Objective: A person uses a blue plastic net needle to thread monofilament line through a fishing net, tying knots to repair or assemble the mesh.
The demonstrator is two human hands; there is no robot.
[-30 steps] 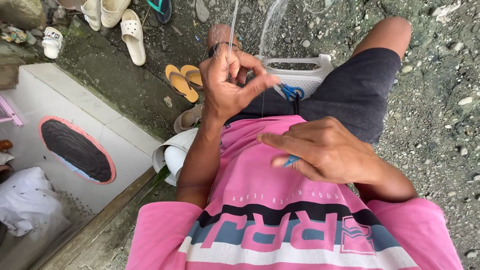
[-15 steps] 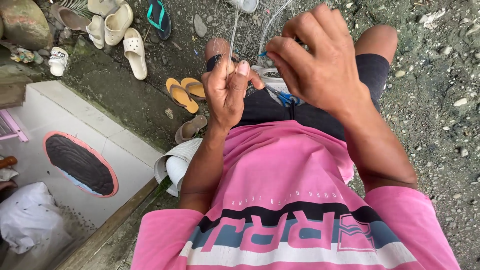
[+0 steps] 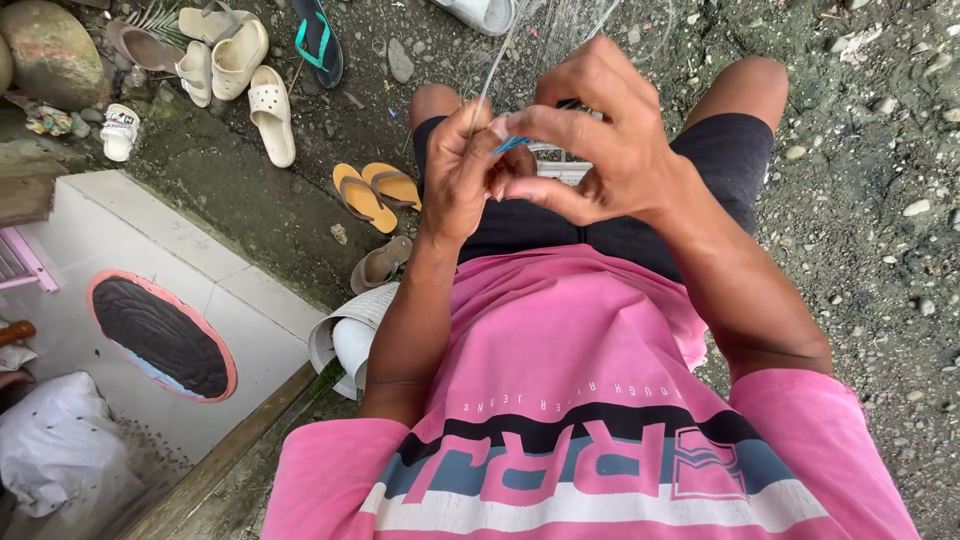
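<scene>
Looking down from the head camera, a seated person in a pink shirt and dark shorts brings both hands together above the lap. Left hand is raised with fingers curled, pinching fine pale netting that runs up and away toward the top of the view. Right hand sits just beside it, touching it, with thumb and forefinger pinched on a small blue tool, only a sliver of which shows between the 2 hands; what kind of tool it is cannot be told. Beneath the hands, partly hidden, a white slatted object rests on the lap. Both bare knees point toward the top of the view over gravelly ground. To the person's left, a pair of orange flip-flops lies on damp earth, with a brown sandal nearer the body. Farther off, several cream clogs and a teal-strapped flip-flop are scattered beside a large rounded stone. At lower left is a white tiled slab bearing an oval dark mat with a pink rim, and a white cloth bundle lies at the corner. A rolled pale woven item rests between the slab and the person's left arm.
</scene>
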